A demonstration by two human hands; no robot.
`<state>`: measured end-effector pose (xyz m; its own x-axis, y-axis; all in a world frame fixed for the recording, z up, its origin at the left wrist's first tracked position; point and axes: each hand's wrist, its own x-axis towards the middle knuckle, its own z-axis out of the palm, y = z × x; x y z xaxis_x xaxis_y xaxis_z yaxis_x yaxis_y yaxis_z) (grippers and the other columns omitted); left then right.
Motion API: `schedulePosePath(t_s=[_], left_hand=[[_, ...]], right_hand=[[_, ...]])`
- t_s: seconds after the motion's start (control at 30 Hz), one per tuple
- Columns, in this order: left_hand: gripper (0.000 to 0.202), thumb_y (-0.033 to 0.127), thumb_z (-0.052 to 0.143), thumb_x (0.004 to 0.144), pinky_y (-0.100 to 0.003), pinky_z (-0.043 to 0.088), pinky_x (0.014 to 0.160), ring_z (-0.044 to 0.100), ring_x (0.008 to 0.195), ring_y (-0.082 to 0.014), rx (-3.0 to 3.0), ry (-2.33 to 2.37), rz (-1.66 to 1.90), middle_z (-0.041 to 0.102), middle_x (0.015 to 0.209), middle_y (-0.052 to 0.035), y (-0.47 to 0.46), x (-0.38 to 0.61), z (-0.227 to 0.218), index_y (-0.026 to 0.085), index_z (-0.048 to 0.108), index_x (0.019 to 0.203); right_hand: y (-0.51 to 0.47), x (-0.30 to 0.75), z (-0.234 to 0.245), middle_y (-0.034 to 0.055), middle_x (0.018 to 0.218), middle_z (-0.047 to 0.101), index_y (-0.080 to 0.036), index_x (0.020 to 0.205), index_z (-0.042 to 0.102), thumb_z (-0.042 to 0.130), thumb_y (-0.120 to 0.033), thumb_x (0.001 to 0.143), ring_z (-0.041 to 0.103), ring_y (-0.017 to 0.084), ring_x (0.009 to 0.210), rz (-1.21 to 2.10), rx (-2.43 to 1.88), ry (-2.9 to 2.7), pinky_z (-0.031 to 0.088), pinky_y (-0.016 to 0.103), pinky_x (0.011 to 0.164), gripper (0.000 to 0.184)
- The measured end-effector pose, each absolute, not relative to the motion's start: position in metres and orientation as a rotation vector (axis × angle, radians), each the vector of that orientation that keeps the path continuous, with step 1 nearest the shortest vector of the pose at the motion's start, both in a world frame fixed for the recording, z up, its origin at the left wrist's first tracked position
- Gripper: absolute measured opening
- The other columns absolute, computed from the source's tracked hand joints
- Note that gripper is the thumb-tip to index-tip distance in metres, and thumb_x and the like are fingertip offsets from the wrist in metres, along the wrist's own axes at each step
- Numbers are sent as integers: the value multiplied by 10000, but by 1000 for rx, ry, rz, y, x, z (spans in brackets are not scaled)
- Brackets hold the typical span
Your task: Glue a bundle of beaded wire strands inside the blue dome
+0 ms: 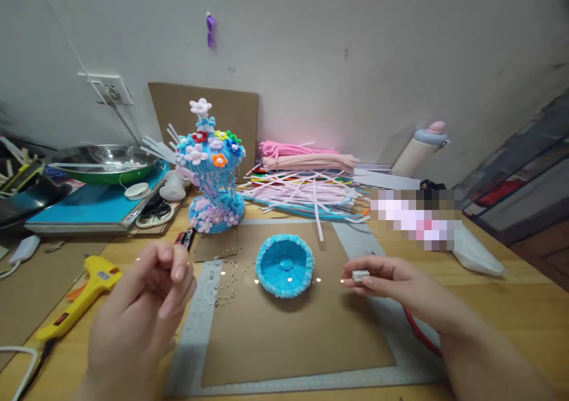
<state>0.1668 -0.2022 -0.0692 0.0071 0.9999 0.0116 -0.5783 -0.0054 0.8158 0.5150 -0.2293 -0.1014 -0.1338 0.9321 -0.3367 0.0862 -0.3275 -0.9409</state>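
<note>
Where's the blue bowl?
In the head view, the blue bowl sits near the middle on the brown cardboard, between the left hand and the right hand, with beads to its left.

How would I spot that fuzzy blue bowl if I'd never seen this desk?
On the wooden table, find the big brown cardboard sheet lying on the grey mat. The blue bowl sits on that sheet, between the left hand and the right hand. Unlike the tall, flower-covered blue ornament behind it, it is low, open-topped and without flowers.
</note>
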Motion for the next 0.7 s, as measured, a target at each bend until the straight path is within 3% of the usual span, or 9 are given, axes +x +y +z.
schedulePosePath(t_s=[0.23, 0.37, 0.53, 0.7], left_hand=[[260, 129, 378, 912, -137, 338, 354, 371, 363, -53, 612, 981, 1642, 461, 507, 23, -180, 163, -82, 149, 576, 745], [242, 124, 390, 912, -139, 280, 329, 325, 338, -52, 601, 947, 1604, 378, 454, 52, -181, 166, -82, 151, 569, 750], [177, 243, 470, 912, -146, 247, 371, 304, 367, -45, 781, 967, 1404, 392, 469, 58, -189, 181, -89, 167, 562, 781], [247, 400, 533, 878, -166, 190, 400, 255, 408, -54, 946, 930, 1127, 369, 464, 68, -203, 198, -99, 174, 553, 780]], right_hand=[[-214, 553, -130, 139, 1007, 712, -121, 1032, 683, 774, -184, 695, 683, 221, 955, 1472, -1410, -838, 565, 223, 830, 354], [-202, 558, -129, 176, 972, 695, -71, 1001, 663, 645, 12, 703, 701, 222, 870, 1245, -1146, -514, 598, 237, 741, 310], [-191, 568, -128, 138, 858, 664, -68, 858, 625, 413, 85, 790, 676, 94, 643, 945, -1007, -265, 569, 104, 604, 270], [-189, 582, -139, 96, 761, 632, -108, 771, 594, 398, 85, 772, 599, 76, 520, 732, -967, -234, 540, 110, 471, 275]])
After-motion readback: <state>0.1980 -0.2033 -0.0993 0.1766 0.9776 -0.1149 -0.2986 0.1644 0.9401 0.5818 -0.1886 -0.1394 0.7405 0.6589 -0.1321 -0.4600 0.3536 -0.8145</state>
